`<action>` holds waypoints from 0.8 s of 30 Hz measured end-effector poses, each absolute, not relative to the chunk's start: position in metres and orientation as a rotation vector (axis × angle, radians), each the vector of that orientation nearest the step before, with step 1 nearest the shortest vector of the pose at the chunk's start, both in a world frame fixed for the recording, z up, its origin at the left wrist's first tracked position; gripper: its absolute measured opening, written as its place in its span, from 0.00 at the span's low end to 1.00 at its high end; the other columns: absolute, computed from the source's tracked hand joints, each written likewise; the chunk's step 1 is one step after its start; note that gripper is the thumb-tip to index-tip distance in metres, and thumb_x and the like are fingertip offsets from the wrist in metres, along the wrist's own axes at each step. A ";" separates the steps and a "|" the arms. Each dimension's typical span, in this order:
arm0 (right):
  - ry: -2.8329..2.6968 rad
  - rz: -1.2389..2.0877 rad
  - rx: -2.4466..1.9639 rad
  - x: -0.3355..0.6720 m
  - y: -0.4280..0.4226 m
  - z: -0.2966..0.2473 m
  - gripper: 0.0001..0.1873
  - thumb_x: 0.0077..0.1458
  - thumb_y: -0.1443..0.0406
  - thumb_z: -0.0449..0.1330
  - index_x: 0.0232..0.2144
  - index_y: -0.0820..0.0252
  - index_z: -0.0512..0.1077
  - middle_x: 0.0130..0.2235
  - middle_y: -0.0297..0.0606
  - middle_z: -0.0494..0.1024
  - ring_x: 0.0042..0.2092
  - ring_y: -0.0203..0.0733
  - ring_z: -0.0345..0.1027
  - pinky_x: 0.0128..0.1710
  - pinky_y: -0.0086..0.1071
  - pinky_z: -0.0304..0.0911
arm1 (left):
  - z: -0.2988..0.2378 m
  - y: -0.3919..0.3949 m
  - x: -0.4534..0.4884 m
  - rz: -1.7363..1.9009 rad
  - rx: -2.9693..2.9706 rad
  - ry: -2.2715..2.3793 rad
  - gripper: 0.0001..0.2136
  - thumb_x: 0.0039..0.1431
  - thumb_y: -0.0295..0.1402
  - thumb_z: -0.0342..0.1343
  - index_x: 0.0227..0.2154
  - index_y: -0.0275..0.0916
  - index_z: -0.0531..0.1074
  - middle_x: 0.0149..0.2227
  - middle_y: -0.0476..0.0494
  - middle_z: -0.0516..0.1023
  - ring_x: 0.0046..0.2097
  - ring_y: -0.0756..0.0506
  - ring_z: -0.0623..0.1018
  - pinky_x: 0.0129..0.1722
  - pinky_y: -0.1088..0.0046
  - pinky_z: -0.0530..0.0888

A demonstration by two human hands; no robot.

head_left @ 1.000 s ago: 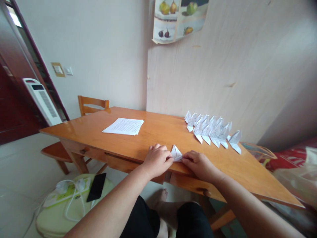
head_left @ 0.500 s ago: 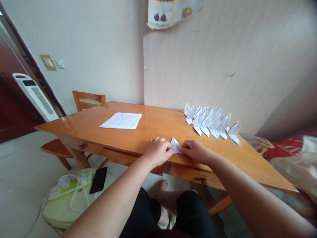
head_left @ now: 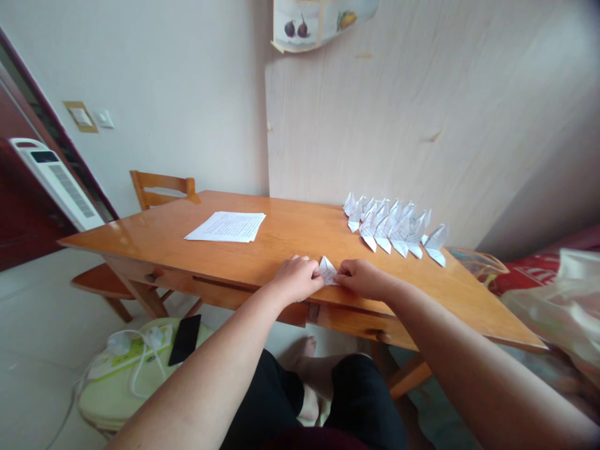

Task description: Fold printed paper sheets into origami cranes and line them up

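Note:
A small piece of printed white paper (head_left: 327,270), folded to a point, rests on the near edge of the wooden table (head_left: 290,244). My left hand (head_left: 294,279) pinches its left side with curled fingers. My right hand (head_left: 363,279) pinches its right side, fingers closed. Both hands rest on the tabletop. Behind them, at the back right, stands a row of several folded paper figures (head_left: 391,226) made of the same printed paper.
A stack of printed sheets (head_left: 227,226) lies at the table's left middle. A wooden chair (head_left: 159,187) stands behind the table. On the floor at left, a pale green stool (head_left: 117,387) carries a phone (head_left: 184,339) and a cable. A plastic bag (head_left: 557,300) sits at right.
Both hands stay pinched on the folded paper, drawing slightly closer together. The camera has tilted and shifted, so the table sits a little higher and further left in the picture.

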State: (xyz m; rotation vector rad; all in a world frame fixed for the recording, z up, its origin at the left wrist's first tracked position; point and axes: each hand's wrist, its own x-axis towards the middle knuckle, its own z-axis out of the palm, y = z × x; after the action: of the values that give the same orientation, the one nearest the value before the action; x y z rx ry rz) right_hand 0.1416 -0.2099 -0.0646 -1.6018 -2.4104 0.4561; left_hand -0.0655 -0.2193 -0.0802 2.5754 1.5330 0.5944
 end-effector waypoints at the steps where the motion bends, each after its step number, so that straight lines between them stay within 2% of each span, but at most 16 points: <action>1: -2.413 0.451 -1.608 0.141 -0.211 -0.063 0.07 0.56 0.65 0.59 0.27 0.61 0.72 0.29 0.35 0.75 0.30 0.36 0.63 0.27 0.28 0.52 | -0.080 -0.218 -0.066 0.591 2.563 1.528 0.07 0.57 0.36 0.55 0.27 0.41 0.72 0.33 0.44 0.77 0.38 0.42 0.75 0.39 0.68 0.68; 6: -2.448 0.439 -1.633 0.138 -0.215 -0.056 0.08 0.58 0.65 0.59 0.27 0.61 0.71 0.29 0.35 0.75 0.30 0.35 0.64 0.28 0.28 0.54 | -0.082 -0.210 -0.069 0.554 2.459 1.491 0.07 0.57 0.38 0.55 0.30 0.42 0.72 0.33 0.47 0.78 0.35 0.44 0.75 0.34 0.72 0.68; 10: -2.499 0.440 -1.676 0.138 -0.212 -0.055 0.12 0.62 0.58 0.60 0.31 0.62 0.72 0.31 0.32 0.74 0.31 0.35 0.67 0.33 0.31 0.64 | -0.082 -0.204 -0.072 0.500 2.357 1.453 0.08 0.58 0.39 0.54 0.36 0.42 0.73 0.33 0.50 0.78 0.32 0.47 0.74 0.30 0.75 0.67; 13: -2.525 0.438 -1.703 0.138 -0.208 -0.058 0.15 0.64 0.55 0.59 0.34 0.62 0.73 0.34 0.33 0.75 0.34 0.37 0.70 0.36 0.34 0.68 | -0.080 -0.203 -0.072 0.477 2.304 1.438 0.09 0.59 0.38 0.52 0.36 0.41 0.73 0.32 0.50 0.78 0.31 0.48 0.74 0.28 0.75 0.66; 18: -2.530 0.421 -1.702 0.139 -0.207 -0.058 0.14 0.63 0.56 0.59 0.32 0.62 0.72 0.32 0.32 0.75 0.33 0.37 0.70 0.36 0.34 0.67 | -0.074 -0.205 -0.069 0.476 2.283 1.454 0.12 0.62 0.41 0.50 0.33 0.40 0.73 0.31 0.49 0.78 0.31 0.48 0.74 0.27 0.75 0.64; 21: -2.523 0.418 -1.694 0.138 -0.209 -0.057 0.14 0.63 0.57 0.59 0.30 0.62 0.71 0.30 0.31 0.73 0.32 0.36 0.68 0.35 0.33 0.66 | -0.074 -0.208 -0.067 0.492 2.299 1.478 0.13 0.60 0.46 0.53 0.33 0.41 0.72 0.32 0.49 0.78 0.32 0.47 0.74 0.28 0.74 0.64; 24: -2.523 0.422 -1.688 0.138 -0.210 -0.056 0.14 0.63 0.58 0.59 0.30 0.62 0.71 0.30 0.31 0.72 0.32 0.36 0.68 0.34 0.33 0.65 | -0.075 -0.211 -0.065 0.508 2.321 1.507 0.12 0.59 0.46 0.56 0.34 0.42 0.72 0.32 0.50 0.78 0.32 0.46 0.75 0.29 0.74 0.65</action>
State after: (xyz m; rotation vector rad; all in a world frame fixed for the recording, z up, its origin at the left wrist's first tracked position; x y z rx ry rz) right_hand 0.1382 -0.2099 -0.0560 -1.6877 -2.5232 0.4221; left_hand -0.0654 -0.2110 -0.0751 2.3213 1.5070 0.5085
